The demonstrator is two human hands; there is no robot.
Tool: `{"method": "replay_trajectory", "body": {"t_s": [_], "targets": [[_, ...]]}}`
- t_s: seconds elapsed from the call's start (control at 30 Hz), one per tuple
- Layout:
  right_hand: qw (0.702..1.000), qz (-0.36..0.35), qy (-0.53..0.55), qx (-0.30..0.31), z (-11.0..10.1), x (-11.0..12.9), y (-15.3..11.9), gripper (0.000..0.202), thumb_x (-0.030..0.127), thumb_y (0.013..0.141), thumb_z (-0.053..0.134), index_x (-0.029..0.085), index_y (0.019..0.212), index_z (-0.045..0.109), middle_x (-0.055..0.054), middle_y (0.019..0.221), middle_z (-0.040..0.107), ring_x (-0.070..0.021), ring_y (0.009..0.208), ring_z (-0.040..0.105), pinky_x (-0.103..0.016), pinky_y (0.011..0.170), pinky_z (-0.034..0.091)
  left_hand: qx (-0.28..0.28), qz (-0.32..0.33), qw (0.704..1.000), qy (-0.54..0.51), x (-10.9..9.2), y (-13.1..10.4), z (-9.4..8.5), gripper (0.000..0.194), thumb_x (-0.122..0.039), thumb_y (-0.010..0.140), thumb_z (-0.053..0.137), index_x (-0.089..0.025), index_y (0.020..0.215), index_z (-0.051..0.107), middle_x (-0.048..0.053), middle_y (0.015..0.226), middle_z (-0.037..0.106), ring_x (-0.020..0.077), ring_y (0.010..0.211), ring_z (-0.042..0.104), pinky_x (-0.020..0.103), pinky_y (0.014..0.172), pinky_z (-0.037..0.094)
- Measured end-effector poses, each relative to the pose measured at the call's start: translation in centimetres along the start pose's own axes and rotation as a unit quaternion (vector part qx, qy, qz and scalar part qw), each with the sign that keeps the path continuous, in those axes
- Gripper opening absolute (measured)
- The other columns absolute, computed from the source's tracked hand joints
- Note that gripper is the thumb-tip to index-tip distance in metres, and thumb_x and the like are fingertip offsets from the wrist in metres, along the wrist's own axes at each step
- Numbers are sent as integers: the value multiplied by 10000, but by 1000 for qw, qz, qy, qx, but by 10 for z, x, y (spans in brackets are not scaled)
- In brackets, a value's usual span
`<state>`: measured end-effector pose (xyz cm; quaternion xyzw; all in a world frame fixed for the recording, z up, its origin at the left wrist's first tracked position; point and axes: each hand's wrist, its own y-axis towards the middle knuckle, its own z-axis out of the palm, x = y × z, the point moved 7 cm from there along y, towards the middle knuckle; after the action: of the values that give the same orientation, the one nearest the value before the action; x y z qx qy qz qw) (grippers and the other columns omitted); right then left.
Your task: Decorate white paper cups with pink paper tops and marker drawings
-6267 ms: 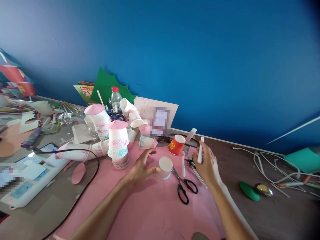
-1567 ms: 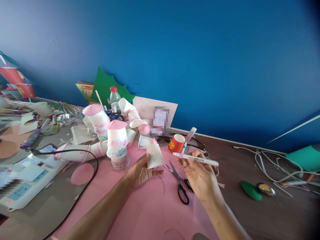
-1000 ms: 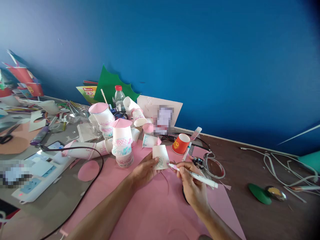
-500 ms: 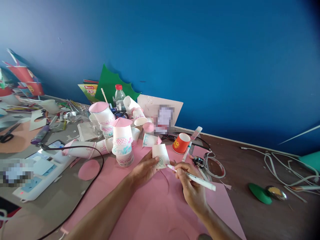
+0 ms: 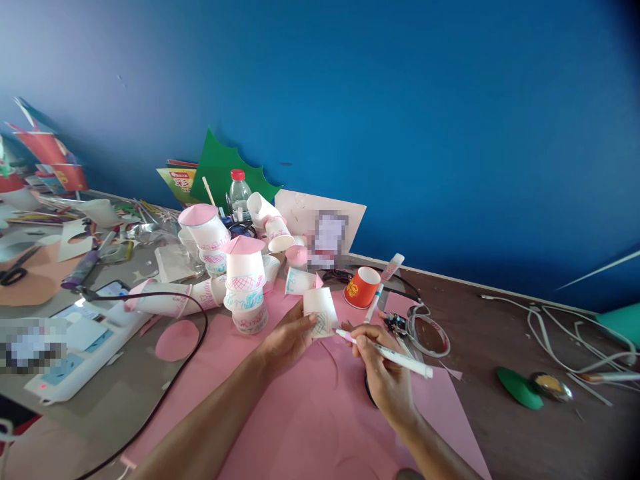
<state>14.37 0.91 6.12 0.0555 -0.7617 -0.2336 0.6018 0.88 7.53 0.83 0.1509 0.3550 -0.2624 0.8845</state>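
Left hand: grip closed round a small white paper cup, thumb on the near wall, held inverted just above the pink paper sheet.
Cup marking: green and pink cross-hatching on the lower wall; finer detail not legible.
Right hand: grip closed on a white marker pen, fingers wrapped near the tip end.
Pen tip: pink, just beside the cup's lower wall; contact cannot be confirmed.
Hidden: a dark object lies under the right hand, only an edge showing; identity not determinable.
Cup stack: decorated white cups with a pink cap, standing at the sheet's far edge, near the left hand.
Orange cup: lying tilted on the surface, beyond the pen.
Water bottle: red cap, lower part hidden behind cups.
Blurred areas: a patch on the card against the wall and another on the white device at left; unreadable.
Cut off: both forearms leave the bottom edge of the view.
Cables: white, loose on the surface at right, well apart from both hands.
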Motion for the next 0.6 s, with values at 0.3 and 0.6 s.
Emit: {"method": "replay_trajectory", "body": {"t_s": [0.3,0.6], "targets": [[996,54,69,0,-1,-20,-4,207,345,923,524,214,803,630,31,610,542,-127,589,528,-233,584,443,-4,-5,1000,7,-2,-1,3,406,-295,808,700,-139,1170,600,109,978,697,257,955,642,350,863,455],[997,51,62,7,0,-17,-4,224,360,912,543,208,782,642,29,610,540,-122,583,497,-234,570,406,-3,-4,1000,14,-5,-2,5,374,-299,811,692,-135,1138,612,115,984,691,273,992,632,362,869,455]]}}
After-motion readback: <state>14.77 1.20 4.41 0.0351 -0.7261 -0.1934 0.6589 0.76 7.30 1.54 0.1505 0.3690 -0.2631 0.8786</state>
